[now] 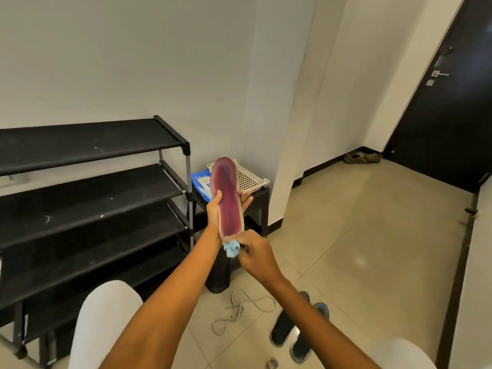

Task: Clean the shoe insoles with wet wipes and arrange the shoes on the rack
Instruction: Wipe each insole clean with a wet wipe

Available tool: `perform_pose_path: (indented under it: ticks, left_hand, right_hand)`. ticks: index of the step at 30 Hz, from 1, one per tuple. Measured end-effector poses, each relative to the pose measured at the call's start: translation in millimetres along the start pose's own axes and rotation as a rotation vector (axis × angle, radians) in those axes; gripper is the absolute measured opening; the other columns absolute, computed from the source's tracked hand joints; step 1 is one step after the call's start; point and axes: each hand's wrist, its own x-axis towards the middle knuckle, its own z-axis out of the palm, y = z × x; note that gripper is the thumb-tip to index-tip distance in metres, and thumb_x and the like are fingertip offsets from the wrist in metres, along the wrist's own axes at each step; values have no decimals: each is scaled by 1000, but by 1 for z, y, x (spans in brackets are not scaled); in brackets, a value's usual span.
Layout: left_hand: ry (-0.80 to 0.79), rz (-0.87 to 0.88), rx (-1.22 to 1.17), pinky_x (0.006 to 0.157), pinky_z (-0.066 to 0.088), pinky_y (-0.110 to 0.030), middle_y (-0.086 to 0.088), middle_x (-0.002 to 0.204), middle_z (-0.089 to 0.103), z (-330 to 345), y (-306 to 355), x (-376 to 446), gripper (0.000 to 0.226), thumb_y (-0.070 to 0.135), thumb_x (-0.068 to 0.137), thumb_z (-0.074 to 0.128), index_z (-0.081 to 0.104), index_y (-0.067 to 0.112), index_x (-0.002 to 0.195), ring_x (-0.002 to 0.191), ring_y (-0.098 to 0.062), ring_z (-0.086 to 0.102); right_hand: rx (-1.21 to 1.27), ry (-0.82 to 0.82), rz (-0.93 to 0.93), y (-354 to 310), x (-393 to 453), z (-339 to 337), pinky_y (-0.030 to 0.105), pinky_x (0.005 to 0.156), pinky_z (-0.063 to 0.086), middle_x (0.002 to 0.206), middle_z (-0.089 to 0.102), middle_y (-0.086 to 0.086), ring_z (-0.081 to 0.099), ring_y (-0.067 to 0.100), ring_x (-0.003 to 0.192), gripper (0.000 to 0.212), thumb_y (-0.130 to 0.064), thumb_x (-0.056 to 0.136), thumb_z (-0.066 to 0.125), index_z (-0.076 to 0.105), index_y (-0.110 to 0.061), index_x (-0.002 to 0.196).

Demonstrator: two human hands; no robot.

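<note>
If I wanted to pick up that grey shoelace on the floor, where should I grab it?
Probably pinch the shoelace from above, at the tangled middle where its loops cross. It lies flat and loose on the tiles, so there is nothing to get under, and the crossing strands give a slightly thicker bunch to pinch. Come from its left, away from the dark shoes on its right.

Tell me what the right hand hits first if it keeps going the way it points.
The right hand, pinching the wipe, points up-left at the insole heel, so probably the insole, then the left hand. Depth is unclear.
</note>
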Motion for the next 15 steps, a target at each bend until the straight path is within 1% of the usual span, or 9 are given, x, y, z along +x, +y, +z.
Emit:
perform_pose_path:
  ticks: [1,3,5,6,8,10,12,13,15]
  left_hand:
    - [-17,-29,-69,101,45,-43,-20,101,66,-4,0,2,65,35,61,82,54,-4,104,103,-33,63]
    - [13,-66,-30,93,52,-42,-22,101,67,3,4,-2,61,32,63,80,56,-5,106,98,-33,66]
    - [-10,-95,29,77,58,-36,-20,95,69,12,5,-8,45,31,77,62,56,-3,105,86,-28,70]
    - [26,-101,50,75,58,-34,-20,95,68,15,4,-10,40,31,83,51,55,-2,105,83,-27,70]
    - [91,-142,86,88,53,-36,-22,109,61,22,1,-11,43,35,93,39,55,-1,109,96,-29,65]
    - [139,-155,87,98,46,-42,-22,118,58,27,2,-13,54,43,97,32,54,-2,116,111,-33,57]
    - [178,-107,31,98,44,-48,-18,106,65,23,6,-6,52,42,97,33,51,-3,118,108,-36,59]
    - [163,-91,9,97,44,-51,-17,100,67,18,9,-2,50,40,96,35,50,-3,119,104,-35,62]
    - [91,-84,-16,96,46,-48,-16,97,69,10,8,-1,50,38,92,39,47,-3,120,99,-33,66]
  right_hand:
    - [6,8,-12,0,1,-4,25,78,52,96,71,-1,60,10,90,23,-7,81,62,72,-15,101]
    - [57,160,54,0,11,-11,23,80,51,99,69,-1,60,8,94,23,-4,82,65,71,-12,102]
    - [52,339,175,0,32,-17,17,83,48,107,66,-1,59,8,99,25,-5,85,64,68,-10,109]
    - [32,353,224,0,43,-19,15,84,47,111,65,1,59,11,102,27,-8,88,61,66,-11,114]
    - [-12,255,298,-1,59,-13,15,86,46,120,62,5,58,17,109,29,-14,93,55,62,-13,121]
    - [-37,156,288,-3,61,-1,23,98,43,128,59,8,53,16,118,32,-9,94,52,59,-13,125]
    - [-56,98,184,-4,48,9,22,107,34,131,56,8,45,9,123,37,-2,91,54,57,-9,127]
    - [-61,81,117,-4,39,11,18,107,32,131,57,8,43,6,124,40,1,88,55,56,-8,127]
    - [-64,65,10,0,25,10,12,105,33,126,61,7,44,0,121,39,-1,87,56,58,-7,125]
